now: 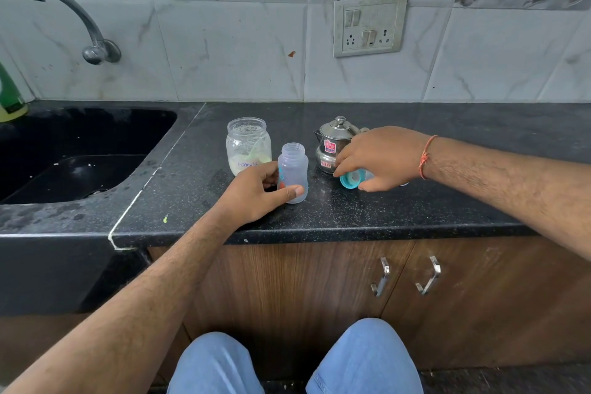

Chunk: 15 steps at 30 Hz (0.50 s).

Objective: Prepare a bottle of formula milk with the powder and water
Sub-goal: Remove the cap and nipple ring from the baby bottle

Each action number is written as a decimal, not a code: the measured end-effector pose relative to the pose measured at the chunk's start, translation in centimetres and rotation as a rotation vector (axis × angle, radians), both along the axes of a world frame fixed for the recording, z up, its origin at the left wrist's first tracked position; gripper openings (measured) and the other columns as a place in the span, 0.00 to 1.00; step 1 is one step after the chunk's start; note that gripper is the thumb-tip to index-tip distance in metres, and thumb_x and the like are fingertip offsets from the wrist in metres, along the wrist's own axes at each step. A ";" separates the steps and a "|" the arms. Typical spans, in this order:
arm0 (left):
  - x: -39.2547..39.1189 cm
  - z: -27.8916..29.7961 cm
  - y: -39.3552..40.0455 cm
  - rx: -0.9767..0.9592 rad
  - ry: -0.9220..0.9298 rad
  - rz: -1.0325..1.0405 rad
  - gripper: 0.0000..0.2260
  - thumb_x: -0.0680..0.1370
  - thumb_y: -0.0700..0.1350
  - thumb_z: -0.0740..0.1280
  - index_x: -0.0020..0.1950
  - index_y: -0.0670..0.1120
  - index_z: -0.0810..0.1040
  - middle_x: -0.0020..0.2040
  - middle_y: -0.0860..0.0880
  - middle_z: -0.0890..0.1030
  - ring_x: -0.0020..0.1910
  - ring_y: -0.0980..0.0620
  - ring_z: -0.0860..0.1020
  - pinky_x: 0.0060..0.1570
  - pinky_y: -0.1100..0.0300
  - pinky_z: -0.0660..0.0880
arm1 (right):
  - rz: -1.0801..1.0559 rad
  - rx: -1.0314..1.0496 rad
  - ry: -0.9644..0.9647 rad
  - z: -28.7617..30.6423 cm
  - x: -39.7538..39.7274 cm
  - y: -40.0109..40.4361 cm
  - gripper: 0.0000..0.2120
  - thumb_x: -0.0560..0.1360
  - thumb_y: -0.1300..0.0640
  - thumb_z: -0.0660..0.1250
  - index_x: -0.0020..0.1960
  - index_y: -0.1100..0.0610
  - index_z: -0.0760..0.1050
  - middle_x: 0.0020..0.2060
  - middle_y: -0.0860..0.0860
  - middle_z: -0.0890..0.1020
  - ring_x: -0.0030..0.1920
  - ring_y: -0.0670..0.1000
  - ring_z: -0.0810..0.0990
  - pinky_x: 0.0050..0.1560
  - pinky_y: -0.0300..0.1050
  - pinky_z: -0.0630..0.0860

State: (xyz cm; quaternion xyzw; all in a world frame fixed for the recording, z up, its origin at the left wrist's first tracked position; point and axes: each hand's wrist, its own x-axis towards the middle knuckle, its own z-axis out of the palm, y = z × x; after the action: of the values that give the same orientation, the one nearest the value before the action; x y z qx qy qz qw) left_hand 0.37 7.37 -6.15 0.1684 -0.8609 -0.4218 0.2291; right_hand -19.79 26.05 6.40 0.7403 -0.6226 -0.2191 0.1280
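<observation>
The left hand (256,192) grips the clear plastic baby bottle (293,172) low on its body, thumb across the front and fingers curled round the far side. The bottle stands upright and uncapped on the speckled black stone counter (399,211). Just beyond this hand's knuckles stands the clear open-topped jar marked "Formula" (248,145), with pale powder in its lower part and a light green scoop leaning inside.

The right hand (380,160) holds the teal screw ring with its clear cap (353,178), fingers curled over it and thumb beneath; the ring lies tilted on its side, low against the counter, its open underside facing the bottle. Directly behind this hand's fingers stands the small lidded stainless steel pot with a spout (334,144), close to or touching the fingertips. An orange thread (425,157) circles the right wrist.
</observation>
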 end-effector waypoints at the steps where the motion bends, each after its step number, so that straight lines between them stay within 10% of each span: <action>1: 0.0 0.0 0.0 0.002 -0.002 0.001 0.10 0.80 0.54 0.79 0.60 0.60 0.84 0.54 0.60 0.90 0.56 0.60 0.87 0.66 0.56 0.81 | 0.004 -0.010 -0.005 0.0 0.1 0.1 0.24 0.77 0.46 0.68 0.73 0.42 0.77 0.69 0.39 0.79 0.67 0.48 0.78 0.59 0.52 0.81; 9: 0.1 0.3 0.2 -0.023 -0.006 0.019 0.10 0.79 0.54 0.79 0.59 0.61 0.84 0.54 0.60 0.89 0.56 0.60 0.87 0.66 0.57 0.81 | -0.060 -0.208 -0.193 -1.2 0.9 0.9 0.30 0.76 0.40 0.72 0.76 0.45 0.73 0.67 0.45 0.82 0.66 0.51 0.80 0.63 0.52 0.78; 15: 0.6 0.5 0.7 0.024 0.036 0.038 0.16 0.78 0.53 0.81 0.64 0.54 0.86 0.53 0.62 0.89 0.55 0.61 0.87 0.63 0.60 0.81 | -0.315 -0.634 -0.774 -6.4 4.8 0.0 0.36 0.70 0.34 0.76 0.75 0.44 0.74 0.58 0.35 0.83 0.42 0.37 0.76 0.60 0.46 0.80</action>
State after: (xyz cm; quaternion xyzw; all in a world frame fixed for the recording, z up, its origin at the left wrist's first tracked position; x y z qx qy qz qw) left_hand 0.97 8.10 -5.64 0.1797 -0.8482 -0.4308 0.2504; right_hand -15.01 26.03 0.01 0.5894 -0.7639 0.2529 0.0717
